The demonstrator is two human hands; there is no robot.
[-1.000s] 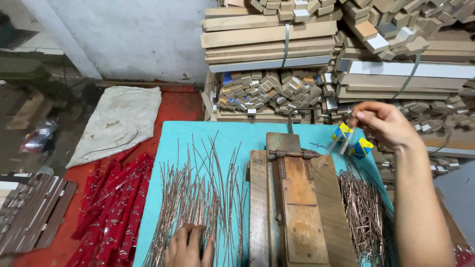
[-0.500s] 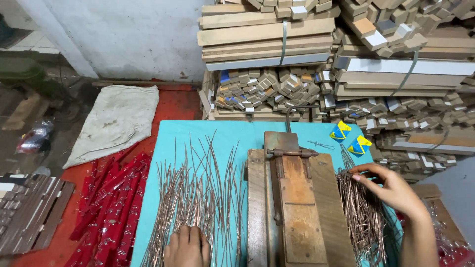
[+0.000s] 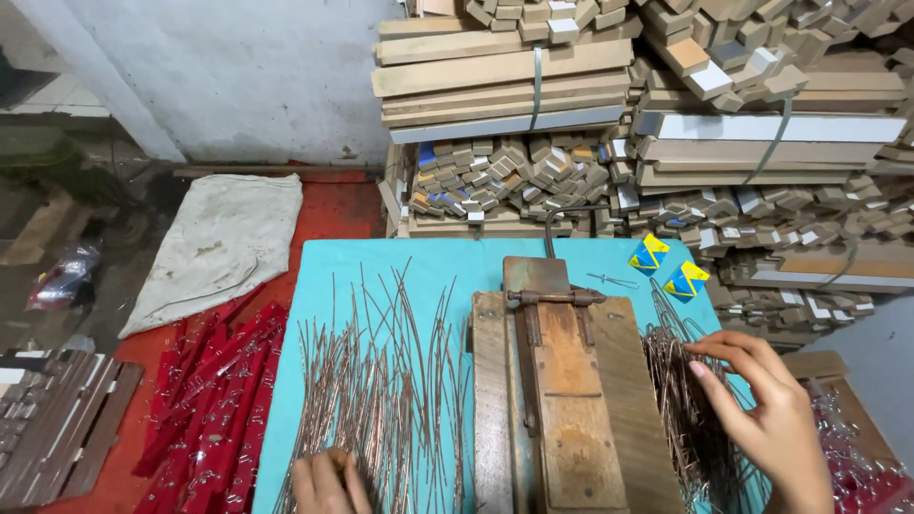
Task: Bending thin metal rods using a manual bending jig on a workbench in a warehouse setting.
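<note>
1. I see my right hand (image 3: 762, 409) resting on the pile of bent wire pieces (image 3: 690, 419) at the right of the turquoise table (image 3: 447, 262). The fingertips (image 3: 700, 350) press into the top of the pile; they look pinched on some wire, but I cannot tell which strands.
2. That pile runs off the bottom edge, and my wrist hides part of it.
3. My left hand (image 3: 328, 481) is cut off at the bottom edge. Only knuckles show, lying on the spread of straight wire rods (image 3: 381, 381); whether it grips any I cannot tell.
4. Between the hands stands a wooden jig (image 3: 562, 390) with a metal bar across its top.
5. Two small blue-and-yellow boxes (image 3: 666, 266) sit beyond the right pile.
6. Stacked wooden slats and blocks (image 3: 647, 124) fill the background.
7. On the floor to the left lie red hangers (image 3: 209, 390) and a grey sack (image 3: 224, 243).
</note>
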